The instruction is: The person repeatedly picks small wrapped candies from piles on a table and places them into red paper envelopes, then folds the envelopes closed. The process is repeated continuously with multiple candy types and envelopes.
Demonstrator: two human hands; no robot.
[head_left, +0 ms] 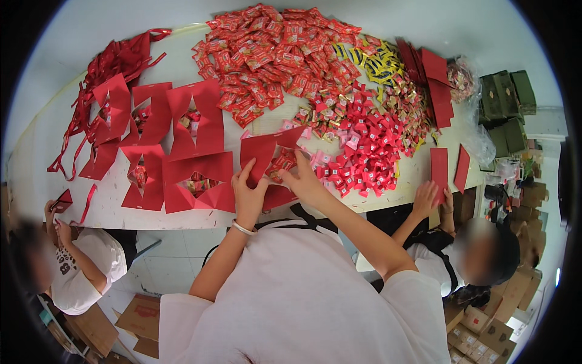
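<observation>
At the far left, a seated person's hand [60, 227] handles a small red piece at the edge of the white table [48, 151]. Red ribbons [115, 60] lie beside a cluster of unfolded red paper boxes [182, 158] with sweets inside. In the middle, the left hand [248, 194] pinches the lower edge of a red paper box [267, 148] just above the table, fingers closed on it; a silver bangle [242, 229] sits at that wrist. The right hand [306, 179] grips the same box's right side, fingers closed on the card. Beyond lies a heap of wrapped sweets [303, 54]. To the right, another person's hands [433, 197] rest by flat red envelopes [438, 167].
</observation>
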